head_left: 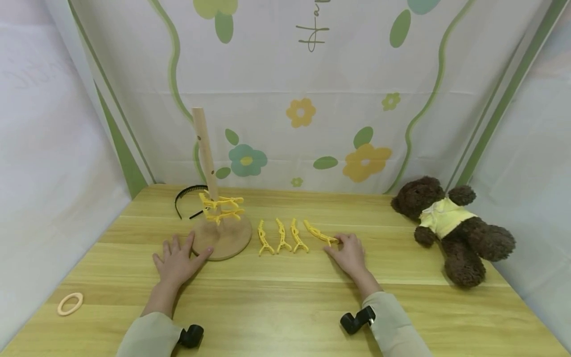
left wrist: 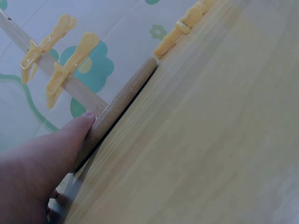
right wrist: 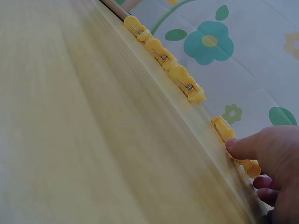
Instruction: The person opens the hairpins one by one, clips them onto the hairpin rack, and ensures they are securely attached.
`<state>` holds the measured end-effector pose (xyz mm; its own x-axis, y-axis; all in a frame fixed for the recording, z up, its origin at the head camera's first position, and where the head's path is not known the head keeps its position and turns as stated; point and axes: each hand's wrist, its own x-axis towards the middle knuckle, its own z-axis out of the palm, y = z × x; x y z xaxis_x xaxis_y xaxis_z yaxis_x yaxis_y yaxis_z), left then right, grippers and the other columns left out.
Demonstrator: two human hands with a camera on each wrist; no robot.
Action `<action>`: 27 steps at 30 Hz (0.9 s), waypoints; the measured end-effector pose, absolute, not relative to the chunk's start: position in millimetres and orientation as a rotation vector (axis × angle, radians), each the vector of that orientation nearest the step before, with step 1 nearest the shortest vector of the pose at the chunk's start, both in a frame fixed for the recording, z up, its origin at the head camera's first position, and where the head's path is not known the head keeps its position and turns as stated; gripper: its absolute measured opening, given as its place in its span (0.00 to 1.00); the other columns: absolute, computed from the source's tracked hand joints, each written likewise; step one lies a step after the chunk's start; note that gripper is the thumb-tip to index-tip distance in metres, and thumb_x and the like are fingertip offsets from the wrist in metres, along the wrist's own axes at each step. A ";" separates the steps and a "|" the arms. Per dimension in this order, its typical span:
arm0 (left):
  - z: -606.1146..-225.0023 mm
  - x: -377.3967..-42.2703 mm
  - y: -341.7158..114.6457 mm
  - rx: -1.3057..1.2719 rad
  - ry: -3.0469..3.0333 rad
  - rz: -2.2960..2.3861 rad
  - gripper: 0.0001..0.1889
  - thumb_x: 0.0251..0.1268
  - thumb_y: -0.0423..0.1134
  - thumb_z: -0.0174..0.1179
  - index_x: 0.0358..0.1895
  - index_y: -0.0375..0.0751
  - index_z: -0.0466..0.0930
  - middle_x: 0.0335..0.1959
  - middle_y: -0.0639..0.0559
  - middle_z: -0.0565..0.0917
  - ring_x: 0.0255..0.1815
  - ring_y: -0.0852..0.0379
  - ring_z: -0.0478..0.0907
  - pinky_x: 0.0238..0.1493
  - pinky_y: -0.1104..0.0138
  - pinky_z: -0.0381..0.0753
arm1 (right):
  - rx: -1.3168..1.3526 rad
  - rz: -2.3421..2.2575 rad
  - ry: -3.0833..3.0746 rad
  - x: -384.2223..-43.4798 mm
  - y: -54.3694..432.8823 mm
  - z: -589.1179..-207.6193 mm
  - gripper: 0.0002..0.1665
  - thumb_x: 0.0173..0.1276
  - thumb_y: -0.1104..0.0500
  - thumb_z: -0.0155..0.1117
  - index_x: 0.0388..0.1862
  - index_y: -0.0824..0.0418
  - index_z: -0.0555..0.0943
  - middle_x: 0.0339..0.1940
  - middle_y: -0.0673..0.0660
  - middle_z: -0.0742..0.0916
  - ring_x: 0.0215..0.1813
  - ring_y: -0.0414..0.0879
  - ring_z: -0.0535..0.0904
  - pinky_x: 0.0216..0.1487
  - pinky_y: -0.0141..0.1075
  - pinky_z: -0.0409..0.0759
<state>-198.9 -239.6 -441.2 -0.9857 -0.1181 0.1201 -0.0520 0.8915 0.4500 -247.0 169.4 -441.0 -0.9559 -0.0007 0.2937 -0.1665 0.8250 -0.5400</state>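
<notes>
My right hand [head_left: 350,254] pinches the handle end of the rightmost yellow hair clip [head_left: 317,232], which lies slanted on the table. In the right wrist view my thumb is against this clip [right wrist: 223,128]. My left hand [head_left: 176,265] lies with fingers spread beside a round wooden base [head_left: 238,243], its thumb on the rim. A wooden post [head_left: 204,148] rises from the base, tilted in the head view. Two yellow clips [head_left: 227,214] are clamped low on the post. Between my hands, three more yellow clips [head_left: 281,235] lie in a row.
Behind the post is a black toothed headband [head_left: 193,188]. A pale wooden ring [head_left: 70,304] lies at the left edge. At the right lies a brown teddy bear [head_left: 446,220] in a yellow shirt. A patterned cloth [head_left: 267,64] hangs behind the table [head_left: 272,307].
</notes>
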 end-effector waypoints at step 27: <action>-441.5 -198.4 -238.8 0.125 -2.920 -0.698 0.45 0.52 0.69 0.39 0.67 0.40 0.45 0.61 0.23 0.38 0.58 0.26 0.27 0.43 0.36 0.19 | 0.372 1.421 -2.678 -248.7 181.8 -409.6 0.21 0.65 0.61 0.50 0.54 0.71 0.66 0.44 0.63 0.75 0.45 0.55 0.71 0.44 0.46 0.71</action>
<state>-198.4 -238.8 -441.5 -0.9872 -0.1121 0.1130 -0.0489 0.8892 0.4549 -248.7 181.8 -409.6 -0.9666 -0.1724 0.1896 -0.2537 0.5385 -0.8035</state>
